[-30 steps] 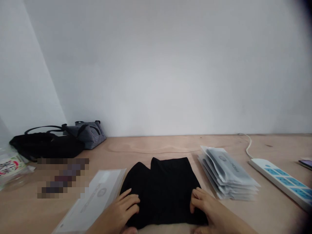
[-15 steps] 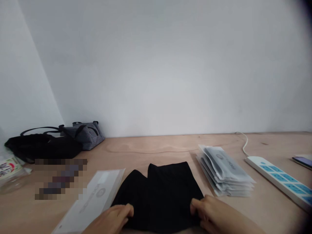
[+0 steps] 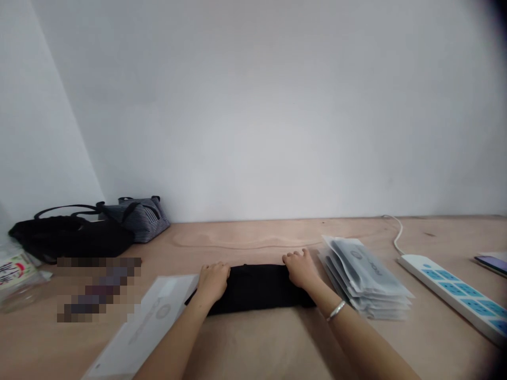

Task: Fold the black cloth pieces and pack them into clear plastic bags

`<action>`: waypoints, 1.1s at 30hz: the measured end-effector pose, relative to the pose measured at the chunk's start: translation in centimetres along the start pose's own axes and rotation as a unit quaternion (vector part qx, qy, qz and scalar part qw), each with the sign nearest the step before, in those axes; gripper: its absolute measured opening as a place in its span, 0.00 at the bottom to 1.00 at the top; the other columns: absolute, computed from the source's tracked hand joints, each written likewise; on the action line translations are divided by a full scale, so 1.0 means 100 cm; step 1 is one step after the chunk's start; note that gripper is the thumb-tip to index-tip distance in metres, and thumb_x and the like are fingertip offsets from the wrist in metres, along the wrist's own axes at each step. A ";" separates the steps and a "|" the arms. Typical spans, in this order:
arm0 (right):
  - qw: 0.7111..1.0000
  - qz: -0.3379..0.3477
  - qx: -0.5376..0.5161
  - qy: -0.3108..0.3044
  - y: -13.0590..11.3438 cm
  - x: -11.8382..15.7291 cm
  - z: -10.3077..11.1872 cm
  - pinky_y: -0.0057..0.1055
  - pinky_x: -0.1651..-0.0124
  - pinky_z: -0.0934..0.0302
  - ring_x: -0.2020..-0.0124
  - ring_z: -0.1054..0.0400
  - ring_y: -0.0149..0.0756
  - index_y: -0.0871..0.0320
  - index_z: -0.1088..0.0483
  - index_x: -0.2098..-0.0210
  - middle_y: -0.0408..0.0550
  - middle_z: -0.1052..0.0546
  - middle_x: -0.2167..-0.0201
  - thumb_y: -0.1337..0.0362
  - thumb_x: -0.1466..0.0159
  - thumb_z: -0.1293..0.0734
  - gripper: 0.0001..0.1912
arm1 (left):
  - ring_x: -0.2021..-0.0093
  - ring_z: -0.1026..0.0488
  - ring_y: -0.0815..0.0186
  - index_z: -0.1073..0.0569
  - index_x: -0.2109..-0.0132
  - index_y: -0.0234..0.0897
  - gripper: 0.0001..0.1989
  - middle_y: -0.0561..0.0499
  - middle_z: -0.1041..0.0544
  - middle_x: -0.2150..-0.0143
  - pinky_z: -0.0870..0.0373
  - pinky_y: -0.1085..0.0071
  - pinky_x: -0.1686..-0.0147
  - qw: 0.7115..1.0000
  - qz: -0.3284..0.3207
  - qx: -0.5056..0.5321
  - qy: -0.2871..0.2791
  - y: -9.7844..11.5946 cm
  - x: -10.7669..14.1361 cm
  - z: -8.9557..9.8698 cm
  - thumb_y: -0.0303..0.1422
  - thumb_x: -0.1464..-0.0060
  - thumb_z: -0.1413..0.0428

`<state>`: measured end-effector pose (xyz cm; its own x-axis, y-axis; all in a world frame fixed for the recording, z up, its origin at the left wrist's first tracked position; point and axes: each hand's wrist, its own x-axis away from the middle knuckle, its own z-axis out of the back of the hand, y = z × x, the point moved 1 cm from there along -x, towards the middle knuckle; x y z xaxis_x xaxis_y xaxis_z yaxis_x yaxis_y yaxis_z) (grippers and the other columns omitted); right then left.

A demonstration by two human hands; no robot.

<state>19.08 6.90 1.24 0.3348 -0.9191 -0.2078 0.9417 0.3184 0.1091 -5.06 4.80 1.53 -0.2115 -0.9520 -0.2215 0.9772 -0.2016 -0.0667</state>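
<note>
A black cloth garment [image 3: 257, 289] lies on the plywood table [image 3: 253, 343], folded into a long narrow band. My left hand [image 3: 213, 282] rests on its left part, palm down, next to a flat white plastic-sleeved package [image 3: 152, 322]. My right hand [image 3: 301, 268] lies on its right part, fingers spread at the far edge. That hand is close to a stack of clear, grey-filled zip bags [image 3: 364, 279]. A silver bangle [image 3: 336, 311] circles my right wrist.
A black bag [image 3: 67, 237] and a striped tote [image 3: 142, 219] stand at the back left. A white power strip with blue sockets [image 3: 447, 290] and its cable lie at the right, with a phone [image 3: 491, 264] beyond. A pixelated patch [image 3: 99, 290] hides part of the left table.
The garment has gone from a wide shape to a narrow folded band, its near part turned over away from me. Both hands have moved forward and now rest on top.
</note>
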 end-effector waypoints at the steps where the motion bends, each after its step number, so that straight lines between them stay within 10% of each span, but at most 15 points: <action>1: 1.000 -0.012 -0.004 0.008 -0.001 0.000 -0.005 0.47 0.50 0.56 0.57 0.36 0.45 0.61 0.32 0.61 0.56 0.27 0.62 0.77 0.47 0.42 0.16 | 0.61 0.30 0.58 0.28 0.66 0.37 0.15 0.45 0.26 0.64 0.41 0.61 0.59 1.000 0.012 -0.004 0.013 0.003 -0.001 -0.004 0.19 0.51 0.58; 9: 0.994 0.050 -0.088 0.048 -0.022 0.024 -0.016 0.33 0.47 0.52 0.50 0.42 0.35 0.54 0.36 0.51 0.49 0.32 0.51 0.64 0.35 0.47 0.16 | 0.40 0.48 0.56 0.39 0.42 0.41 0.21 0.44 0.41 0.40 0.61 0.53 0.43 0.999 -0.006 0.013 0.050 0.029 0.018 -0.026 0.38 0.40 0.63; 17: 0.971 0.066 -0.194 -0.122 -0.013 0.043 -0.035 0.60 0.45 0.77 0.38 0.71 0.55 0.45 0.59 0.39 0.47 0.58 0.36 0.40 0.41 0.51 0.34 | 0.37 0.61 0.50 0.51 0.38 0.45 0.34 0.44 0.54 0.36 0.66 0.44 0.45 0.992 0.020 0.078 -0.096 0.021 0.020 -0.048 0.56 0.47 0.66; 25: 0.952 0.062 -0.217 -0.205 0.003 0.046 -0.022 0.60 0.45 0.76 0.38 0.72 0.58 0.46 0.55 0.39 0.48 0.59 0.36 0.39 0.46 0.43 0.40 | 0.38 0.56 0.50 0.49 0.38 0.45 0.31 0.44 0.49 0.36 0.61 0.46 0.45 0.990 0.022 0.101 -0.097 0.028 0.028 -0.035 0.53 0.45 0.65; 33: 0.964 0.108 -0.234 -0.062 -0.043 0.037 -0.004 0.49 0.40 0.70 0.39 0.59 0.44 0.55 0.47 0.42 0.52 0.48 0.39 0.51 0.37 0.49 0.27 | 0.50 0.36 0.48 0.40 0.44 0.31 0.25 0.35 0.34 0.49 0.38 0.56 0.57 0.979 0.156 0.097 -0.084 -0.003 0.025 -0.017 0.30 0.51 0.55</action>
<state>16.30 2.24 -0.35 0.5447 -0.8315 -0.1089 0.7729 0.5482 -0.3197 -5.95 2.92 -0.68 0.0879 -0.9954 -0.0379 0.9826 0.0804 0.1676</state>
